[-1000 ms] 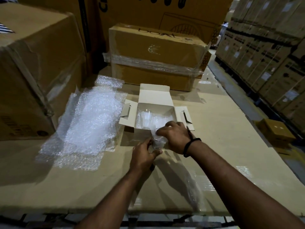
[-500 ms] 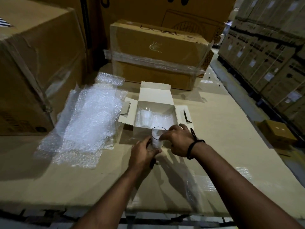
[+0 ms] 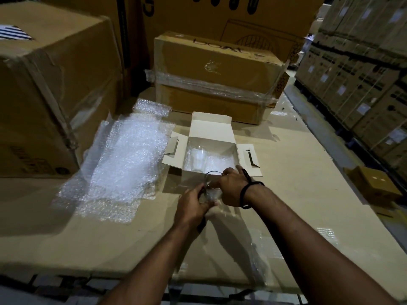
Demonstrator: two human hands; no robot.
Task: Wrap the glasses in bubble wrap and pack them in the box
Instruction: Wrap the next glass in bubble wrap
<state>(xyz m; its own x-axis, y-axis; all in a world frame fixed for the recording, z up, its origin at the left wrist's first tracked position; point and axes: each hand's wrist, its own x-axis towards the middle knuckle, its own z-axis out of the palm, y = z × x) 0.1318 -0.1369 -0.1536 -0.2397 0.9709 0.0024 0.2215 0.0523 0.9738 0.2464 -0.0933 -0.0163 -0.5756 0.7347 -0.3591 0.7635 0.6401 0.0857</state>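
At the far left a large brown carton [image 3: 44,95] stands on the cardboard work surface [image 3: 308,172], and just beside it loose sheets of bubble wrap [image 3: 123,164] lie spread flat, overlapping one another. Right of the sheets, the left forearm reaches up from the bottom edge. The left hand [image 3: 193,205] has its back to the camera and its fingers curled round the lower part of a clear glass [image 3: 212,189], gripping it from the left. The glass stands upright just in front of the white box [image 3: 211,130], its dark rim visible between the two hands. Whether wrap covers its base cannot be told. The box is open, with the rear flap raised and the side flaps spread out. Inside, toward its left side, is a wrapped glass [image 3: 196,158], with more pale wrap beside it. The right forearm comes in from the lower right corner. The right hand [image 3: 231,188], knuckles up, pinches the glass at its upper right side near the rim. A black wristband [image 3: 246,194] circles that wrist. Behind the box sits a taped carton [image 3: 215,69]. Farther right a small brown box [image 3: 374,186] rests below the surface, and stacked cartons [image 3: 363,73] line the right edge.
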